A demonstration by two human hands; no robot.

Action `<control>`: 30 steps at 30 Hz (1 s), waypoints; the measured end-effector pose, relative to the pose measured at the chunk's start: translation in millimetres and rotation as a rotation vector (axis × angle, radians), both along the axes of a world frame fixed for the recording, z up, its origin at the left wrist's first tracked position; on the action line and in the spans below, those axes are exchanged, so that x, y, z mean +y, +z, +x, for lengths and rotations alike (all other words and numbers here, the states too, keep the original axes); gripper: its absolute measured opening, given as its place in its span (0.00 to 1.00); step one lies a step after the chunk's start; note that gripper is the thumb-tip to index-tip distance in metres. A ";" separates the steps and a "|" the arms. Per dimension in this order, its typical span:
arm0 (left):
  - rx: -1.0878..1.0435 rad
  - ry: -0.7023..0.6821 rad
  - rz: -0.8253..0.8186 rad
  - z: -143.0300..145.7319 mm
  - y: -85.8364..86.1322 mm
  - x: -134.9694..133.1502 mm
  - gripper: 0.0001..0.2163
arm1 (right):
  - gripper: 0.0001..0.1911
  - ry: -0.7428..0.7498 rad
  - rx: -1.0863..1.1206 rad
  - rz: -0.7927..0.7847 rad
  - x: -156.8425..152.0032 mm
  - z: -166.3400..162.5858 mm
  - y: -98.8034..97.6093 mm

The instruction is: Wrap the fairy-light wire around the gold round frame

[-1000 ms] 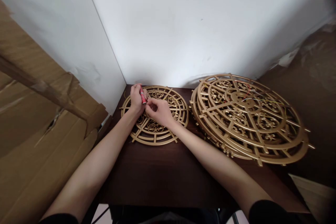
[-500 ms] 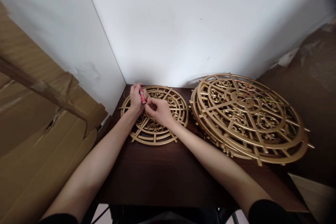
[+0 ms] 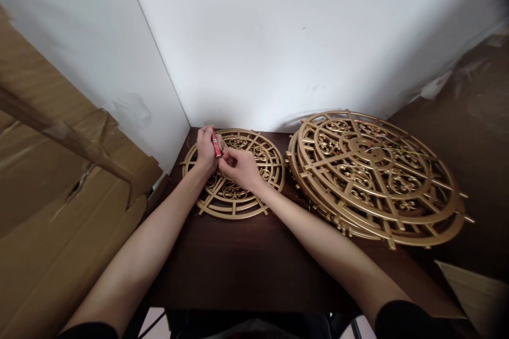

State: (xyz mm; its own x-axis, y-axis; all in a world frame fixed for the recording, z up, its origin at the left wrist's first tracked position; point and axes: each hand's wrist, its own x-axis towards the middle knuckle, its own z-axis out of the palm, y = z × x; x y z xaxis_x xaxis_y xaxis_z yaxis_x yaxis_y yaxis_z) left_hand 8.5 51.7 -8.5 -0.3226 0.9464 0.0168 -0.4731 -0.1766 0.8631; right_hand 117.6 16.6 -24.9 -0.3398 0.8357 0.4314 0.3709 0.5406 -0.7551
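A round gold openwork frame (image 3: pixel 234 212) with scrolled ornaments lies flat on the dark brown table. Over its upper left part, my left hand (image 3: pixel 205 149) is closed round a small red cylinder (image 3: pixel 216 144) with a pale marking. The cylinder's kind cannot be told; it slants with its lower end towards me. Just right of it, my right hand (image 3: pixel 240 168) has thumb and forefinger brought together in a pinch. Whatever lies between those fingertips is too small or hidden to make out. Both hands are close together above the frame.
Several similar gold frames (image 3: pixel 358 212) are stacked on the right, with thin red, white and yellow wires (image 3: pixel 401 150) across the top one. Large cardboard (image 3: pixel 71 190) stands on the left. A white wall (image 3: pixel 278 53) rises behind the dark table (image 3: pixel 238 265).
Very little differs. Both hands keep nearly the same place and grip, and the view has shifted slightly.
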 end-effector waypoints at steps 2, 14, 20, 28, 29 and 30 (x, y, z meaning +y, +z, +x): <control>0.008 0.001 0.001 0.3 0.7 -0.3 0.05 | 0.09 -0.019 -0.007 0.000 -0.8 -0.2 1.2; 0.043 -0.005 0.018 -1.6 -0.1 0.0 0.07 | 0.10 -0.036 -0.044 -0.018 -1.1 -1.7 3.6; 0.045 0.006 0.002 -2.1 0.5 0.0 0.08 | 0.10 -0.047 -0.065 -0.004 -2.9 -1.2 4.5; 0.096 -0.017 0.011 0.7 5.1 -7.4 0.05 | 0.09 -0.022 -0.119 0.025 -5.0 0.0 6.6; 0.093 -0.017 0.010 0.7 4.9 -7.3 0.05 | 0.09 -0.025 -0.122 0.024 -5.0 -0.1 6.5; 0.088 -0.019 0.013 0.5 4.4 -6.9 0.05 | 0.09 -0.027 -0.125 0.024 -5.0 -0.2 6.3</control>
